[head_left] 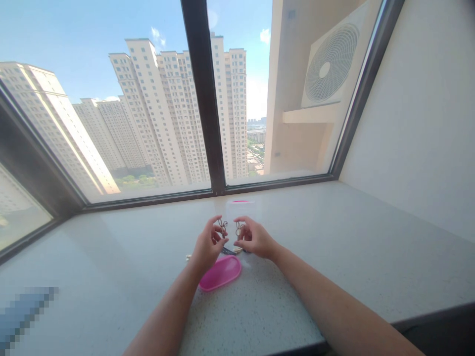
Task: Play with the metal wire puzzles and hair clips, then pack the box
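Note:
My left hand (208, 245) is raised over a pale speckled window ledge (111, 277), thumb and forefinger pinched on a small dark wire loop piece (222, 226). Facing it a few centimetres away, my right hand (254, 238) pinches a similar small wire loop piece (239, 229). The two pieces are held apart and do not touch. Just below my left wrist a pink oval lid (220, 272) lies flat on the ledge. Behind my hands stands a clear plastic container (241, 210) with a pink rim. A few small items (230, 251) lie on the ledge under my hands, too small to name.
A large window with a dark centre post (204, 99) runs along the back of the ledge, with tower blocks outside. A white wall (419, 123) closes off the right side. A blurred blue object (22, 311) sits at the lower left. The ledge's front edge (426, 316) is at the lower right.

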`<action>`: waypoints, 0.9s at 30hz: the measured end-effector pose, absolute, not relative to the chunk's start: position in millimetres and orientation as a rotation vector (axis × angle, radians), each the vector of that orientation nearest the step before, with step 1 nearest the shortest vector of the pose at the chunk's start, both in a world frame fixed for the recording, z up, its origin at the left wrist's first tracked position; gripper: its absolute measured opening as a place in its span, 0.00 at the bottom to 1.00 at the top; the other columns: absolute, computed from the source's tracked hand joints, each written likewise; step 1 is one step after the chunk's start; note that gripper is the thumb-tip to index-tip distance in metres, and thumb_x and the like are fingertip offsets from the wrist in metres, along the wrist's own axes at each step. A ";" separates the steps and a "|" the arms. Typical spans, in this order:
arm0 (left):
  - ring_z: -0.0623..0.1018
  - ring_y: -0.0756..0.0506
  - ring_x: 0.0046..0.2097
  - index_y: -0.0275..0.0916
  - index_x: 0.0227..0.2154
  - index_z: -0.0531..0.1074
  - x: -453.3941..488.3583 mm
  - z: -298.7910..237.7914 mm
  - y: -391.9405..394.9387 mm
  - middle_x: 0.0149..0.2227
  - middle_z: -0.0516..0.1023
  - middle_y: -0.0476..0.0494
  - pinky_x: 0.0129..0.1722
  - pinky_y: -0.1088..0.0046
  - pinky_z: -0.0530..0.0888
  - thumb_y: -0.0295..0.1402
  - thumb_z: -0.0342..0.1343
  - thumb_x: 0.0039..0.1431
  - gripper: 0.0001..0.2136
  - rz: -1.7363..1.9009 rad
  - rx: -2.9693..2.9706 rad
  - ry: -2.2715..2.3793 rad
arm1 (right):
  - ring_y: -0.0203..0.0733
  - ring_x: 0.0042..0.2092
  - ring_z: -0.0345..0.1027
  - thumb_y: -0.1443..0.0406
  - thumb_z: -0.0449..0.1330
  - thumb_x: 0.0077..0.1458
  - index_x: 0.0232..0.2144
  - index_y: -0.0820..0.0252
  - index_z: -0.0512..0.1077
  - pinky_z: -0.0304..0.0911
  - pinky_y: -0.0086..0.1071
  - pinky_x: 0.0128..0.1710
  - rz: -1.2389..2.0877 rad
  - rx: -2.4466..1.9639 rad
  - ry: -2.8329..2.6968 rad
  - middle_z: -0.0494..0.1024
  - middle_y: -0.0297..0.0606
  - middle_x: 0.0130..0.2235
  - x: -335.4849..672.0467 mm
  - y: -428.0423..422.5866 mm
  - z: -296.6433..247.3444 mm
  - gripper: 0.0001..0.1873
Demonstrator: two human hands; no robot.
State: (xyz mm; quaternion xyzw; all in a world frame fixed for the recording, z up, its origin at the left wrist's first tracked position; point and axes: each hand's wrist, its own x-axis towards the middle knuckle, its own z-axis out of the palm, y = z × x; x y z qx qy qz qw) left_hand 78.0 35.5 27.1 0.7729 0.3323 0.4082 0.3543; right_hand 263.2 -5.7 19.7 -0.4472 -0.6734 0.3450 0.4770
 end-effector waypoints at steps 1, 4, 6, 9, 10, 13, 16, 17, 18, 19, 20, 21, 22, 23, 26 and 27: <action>0.70 0.53 0.27 0.43 0.53 0.56 78.0 27.0 35.6 0.32 0.72 0.50 0.27 0.77 0.68 0.27 0.54 0.50 0.26 1.058 1.998 0.860 | 0.28 0.22 0.58 0.67 0.65 0.42 0.49 0.57 0.60 0.55 0.23 0.22 0.840 -1.089 -1.641 0.69 0.28 0.26 263.3 -5.9 19.9 0.31; 0.69 0.53 0.26 0.43 0.53 0.57 78.0 27.4 35.5 0.33 0.72 0.50 0.27 0.77 0.68 0.26 0.54 0.50 0.26 1.050 1.996 0.861 | 0.28 0.22 0.57 0.69 0.63 0.43 0.51 0.56 0.59 0.54 0.22 0.21 0.825 -1.077 -1.637 0.69 0.28 0.27 263.4 -5.7 19.3 0.32; 0.69 0.53 0.26 0.43 0.53 0.58 78.1 28.2 35.0 0.33 0.73 0.50 0.27 0.77 0.67 0.26 0.55 0.49 0.26 1.034 1.999 0.865 | 0.27 0.21 0.57 0.70 0.62 0.43 0.52 0.55 0.58 0.54 0.22 0.21 0.828 -1.069 -1.637 0.68 0.27 0.27 263.4 -5.0 18.2 0.32; 0.69 0.53 0.26 0.43 0.52 0.59 78.3 29.6 33.9 0.33 0.74 0.50 0.28 0.76 0.67 0.26 0.55 0.48 0.26 1.019 2.004 0.876 | 0.27 0.21 0.56 0.71 0.60 0.44 0.53 0.54 0.57 0.53 0.21 0.20 0.864 -1.066 -1.644 0.68 0.27 0.27 263.3 -3.9 16.3 0.32; 0.69 0.53 0.26 0.43 0.52 0.59 78.3 30.1 33.5 0.33 0.74 0.50 0.28 0.76 0.67 0.26 0.55 0.48 0.26 1.018 2.003 0.878 | 0.27 0.21 0.56 0.72 0.60 0.44 0.53 0.54 0.57 0.53 0.21 0.19 0.880 -1.064 -1.647 0.69 0.27 0.27 263.3 -3.6 15.7 0.32; 0.69 0.53 0.26 0.43 0.51 0.59 78.2 31.0 32.6 0.33 0.74 0.50 0.28 0.75 0.67 0.26 0.55 0.48 0.25 1.016 1.998 0.876 | 0.26 0.20 0.56 0.72 0.60 0.42 0.51 0.54 0.59 0.53 0.20 0.19 0.899 -1.063 -1.654 0.69 0.28 0.28 263.2 -2.9 14.6 0.32; 0.70 0.52 0.26 0.43 0.51 0.59 78.1 31.1 32.3 0.33 0.75 0.49 0.28 0.75 0.68 0.27 0.56 0.47 0.25 1.017 1.990 0.879 | 0.25 0.21 0.55 0.73 0.60 0.40 0.50 0.54 0.61 0.53 0.20 0.19 0.896 -1.066 -1.655 0.70 0.29 0.30 263.3 -2.5 14.7 0.32; 0.70 0.53 0.26 0.43 0.51 0.59 78.1 30.9 32.3 0.33 0.75 0.49 0.28 0.75 0.68 0.27 0.56 0.47 0.25 1.014 1.989 0.877 | 0.25 0.21 0.55 0.73 0.59 0.41 0.50 0.54 0.61 0.54 0.20 0.19 0.893 -1.064 -1.655 0.70 0.30 0.31 263.3 -2.5 14.9 0.31; 0.70 0.53 0.26 0.43 0.51 0.59 78.2 30.7 32.3 0.33 0.75 0.49 0.28 0.75 0.68 0.27 0.56 0.47 0.25 1.010 1.991 0.874 | 0.25 0.21 0.55 0.74 0.59 0.41 0.50 0.54 0.61 0.54 0.20 0.19 0.892 -1.061 -1.655 0.70 0.30 0.32 263.4 -2.4 15.1 0.31; 0.70 0.53 0.26 0.43 0.51 0.60 78.3 30.4 32.3 0.33 0.75 0.49 0.28 0.76 0.68 0.27 0.56 0.47 0.25 1.006 1.993 0.869 | 0.25 0.21 0.55 0.74 0.59 0.41 0.50 0.53 0.61 0.54 0.20 0.19 0.890 -1.059 -1.656 0.71 0.30 0.32 263.6 -2.3 15.1 0.31; 0.70 0.53 0.26 0.43 0.51 0.59 78.4 30.1 32.3 0.33 0.75 0.49 0.28 0.76 0.68 0.27 0.55 0.47 0.25 1.002 1.997 0.863 | 0.25 0.21 0.55 0.73 0.59 0.41 0.50 0.53 0.61 0.54 0.20 0.19 0.888 -1.059 -1.658 0.70 0.30 0.32 263.7 -2.3 15.1 0.31; 0.70 0.53 0.26 0.43 0.51 0.59 78.4 29.8 32.4 0.33 0.75 0.50 0.28 0.76 0.68 0.26 0.55 0.47 0.25 0.997 2.001 0.858 | 0.25 0.20 0.55 0.73 0.59 0.41 0.50 0.53 0.61 0.54 0.20 0.19 0.886 -1.059 -1.657 0.70 0.30 0.32 263.9 -2.2 14.9 0.31; 0.70 0.53 0.26 0.43 0.51 0.59 78.4 29.5 32.4 0.33 0.75 0.50 0.28 0.76 0.68 0.26 0.55 0.48 0.25 0.993 2.005 0.853 | 0.25 0.20 0.55 0.73 0.60 0.41 0.50 0.53 0.61 0.54 0.20 0.19 0.885 -1.060 -1.660 0.70 0.30 0.32 264.1 -2.1 14.7 0.32; 0.70 0.53 0.26 0.43 0.51 0.59 78.4 29.3 32.5 0.34 0.75 0.50 0.29 0.76 0.68 0.26 0.54 0.48 0.25 0.990 2.009 0.848 | 0.25 0.20 0.55 0.73 0.61 0.40 0.50 0.53 0.61 0.53 0.20 0.19 0.883 -1.062 -1.663 0.70 0.29 0.32 264.2 -2.0 14.4 0.32; 0.70 0.53 0.26 0.43 0.51 0.59 78.1 28.7 32.9 0.34 0.75 0.49 0.29 0.76 0.68 0.25 0.53 0.48 0.25 0.984 2.022 0.838 | 0.25 0.20 0.54 0.73 0.60 0.41 0.50 0.53 0.62 0.53 0.20 0.19 0.868 -1.066 -1.664 0.69 0.29 0.31 264.3 -1.5 13.5 0.31; 0.70 0.53 0.26 0.43 0.52 0.59 78.0 28.4 33.1 0.34 0.75 0.49 0.28 0.76 0.69 0.25 0.53 0.48 0.26 0.981 2.025 0.837 | 0.25 0.20 0.54 0.73 0.60 0.41 0.50 0.53 0.62 0.53 0.20 0.19 0.865 -1.067 -1.660 0.69 0.29 0.31 264.2 -1.3 13.4 0.31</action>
